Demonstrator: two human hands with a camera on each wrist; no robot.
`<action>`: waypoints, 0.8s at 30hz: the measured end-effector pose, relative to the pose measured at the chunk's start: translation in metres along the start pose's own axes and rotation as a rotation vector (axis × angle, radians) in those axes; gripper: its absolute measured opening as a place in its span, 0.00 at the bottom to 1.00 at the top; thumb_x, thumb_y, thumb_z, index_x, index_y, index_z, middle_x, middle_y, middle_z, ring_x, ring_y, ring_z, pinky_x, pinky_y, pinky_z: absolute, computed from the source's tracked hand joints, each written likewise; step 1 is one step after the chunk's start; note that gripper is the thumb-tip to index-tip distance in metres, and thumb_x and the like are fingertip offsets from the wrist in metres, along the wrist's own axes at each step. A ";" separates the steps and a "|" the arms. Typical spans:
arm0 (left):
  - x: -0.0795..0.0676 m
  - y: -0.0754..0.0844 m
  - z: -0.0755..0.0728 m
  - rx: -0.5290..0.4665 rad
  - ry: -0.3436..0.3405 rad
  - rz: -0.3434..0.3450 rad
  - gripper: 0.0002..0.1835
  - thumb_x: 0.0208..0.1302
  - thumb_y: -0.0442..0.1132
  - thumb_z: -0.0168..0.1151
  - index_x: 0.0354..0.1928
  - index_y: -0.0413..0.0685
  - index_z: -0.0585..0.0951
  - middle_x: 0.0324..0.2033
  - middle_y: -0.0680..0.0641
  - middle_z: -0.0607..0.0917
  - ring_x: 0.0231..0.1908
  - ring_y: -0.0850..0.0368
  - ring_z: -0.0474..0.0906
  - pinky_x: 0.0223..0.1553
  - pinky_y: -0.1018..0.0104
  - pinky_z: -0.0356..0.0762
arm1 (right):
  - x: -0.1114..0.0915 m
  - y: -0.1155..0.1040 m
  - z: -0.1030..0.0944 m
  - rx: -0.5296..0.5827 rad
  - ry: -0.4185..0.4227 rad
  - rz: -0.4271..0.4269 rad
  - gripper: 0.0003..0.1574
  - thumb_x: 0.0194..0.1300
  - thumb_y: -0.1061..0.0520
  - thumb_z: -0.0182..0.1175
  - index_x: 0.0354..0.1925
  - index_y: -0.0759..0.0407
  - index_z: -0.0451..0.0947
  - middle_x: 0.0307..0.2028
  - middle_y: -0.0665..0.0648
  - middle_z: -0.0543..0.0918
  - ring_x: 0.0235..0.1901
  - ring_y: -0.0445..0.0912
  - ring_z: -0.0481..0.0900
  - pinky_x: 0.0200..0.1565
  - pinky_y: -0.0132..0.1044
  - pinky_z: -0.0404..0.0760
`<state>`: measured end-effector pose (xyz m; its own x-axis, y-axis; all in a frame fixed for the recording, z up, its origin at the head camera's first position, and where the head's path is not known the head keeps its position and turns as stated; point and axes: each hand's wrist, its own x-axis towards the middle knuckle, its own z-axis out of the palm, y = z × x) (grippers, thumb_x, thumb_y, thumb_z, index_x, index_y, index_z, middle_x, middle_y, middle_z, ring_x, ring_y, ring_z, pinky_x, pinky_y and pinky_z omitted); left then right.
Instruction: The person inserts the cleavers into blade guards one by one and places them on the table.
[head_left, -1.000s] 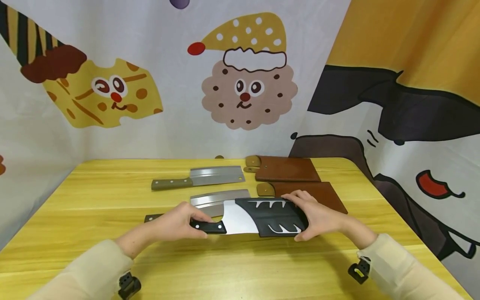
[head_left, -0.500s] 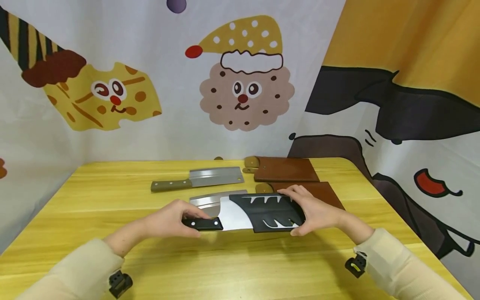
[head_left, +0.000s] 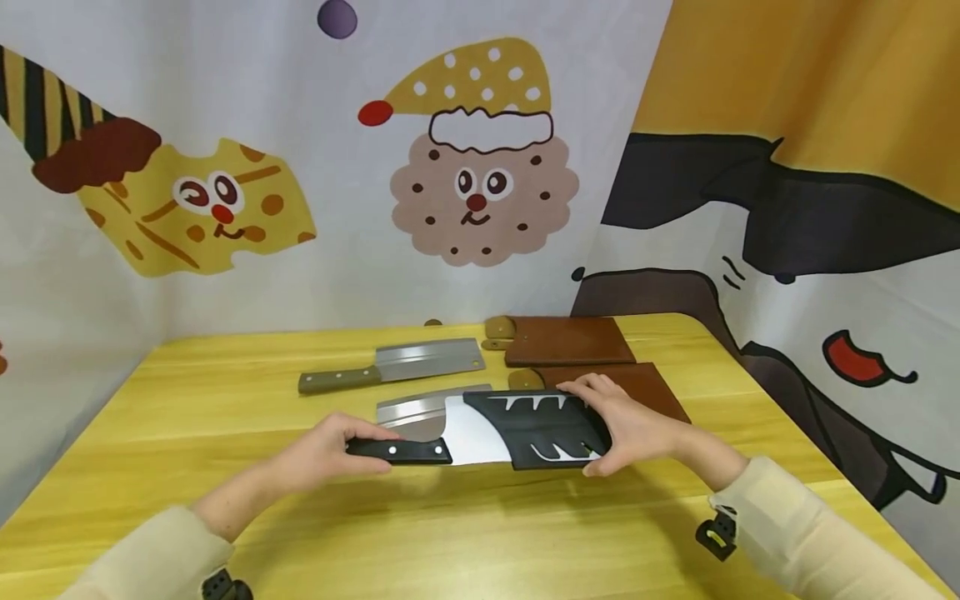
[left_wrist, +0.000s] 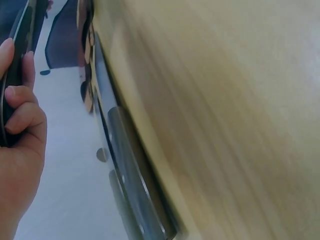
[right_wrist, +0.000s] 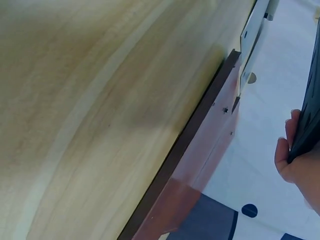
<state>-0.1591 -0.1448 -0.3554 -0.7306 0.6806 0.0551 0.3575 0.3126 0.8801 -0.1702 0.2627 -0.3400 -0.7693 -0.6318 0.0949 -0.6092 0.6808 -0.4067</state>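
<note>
In the head view a kitchen cleaver [head_left: 475,433] with a black riveted handle is held level above the table's front half. A black sheath [head_left: 547,425] with white cut-outs covers most of its blade. My left hand [head_left: 330,454] grips the handle's left end, fingers curled round it in the left wrist view. At the other end, my right hand [head_left: 626,425] grips the sheath between thumb below and fingers above. The right wrist view shows only part of that hand [right_wrist: 305,165] at the sheath's dark edge.
A bare cleaver [head_left: 431,358] with an olive handle lies at the back of the wooden table [head_left: 465,542]. A second blade [head_left: 412,412] is partly hidden behind the held cleaver. Two brown leather sheaths [head_left: 570,340] lie at the back right, before a printed curtain [head_left: 345,267].
My left hand has slid left along the handle, uncovering more of it. The right hand stays on the sheath, and the cleaver has shifted slightly. The head view has tilted a little.
</note>
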 end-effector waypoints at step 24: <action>0.004 0.005 0.016 0.033 -0.031 -0.014 0.20 0.58 0.38 0.65 0.51 0.36 0.80 0.44 0.38 0.85 0.28 0.68 0.74 0.29 0.73 0.75 | 0.006 -0.016 0.009 0.014 -0.077 -0.001 0.60 0.34 0.44 0.72 0.65 0.62 0.61 0.54 0.56 0.67 0.48 0.48 0.64 0.46 0.46 0.66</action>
<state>-0.1513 -0.1298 -0.3578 -0.7174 0.6961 0.0281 0.3669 0.3433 0.8646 -0.1635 0.2447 -0.3408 -0.7516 -0.6592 0.0254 -0.6065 0.6754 -0.4195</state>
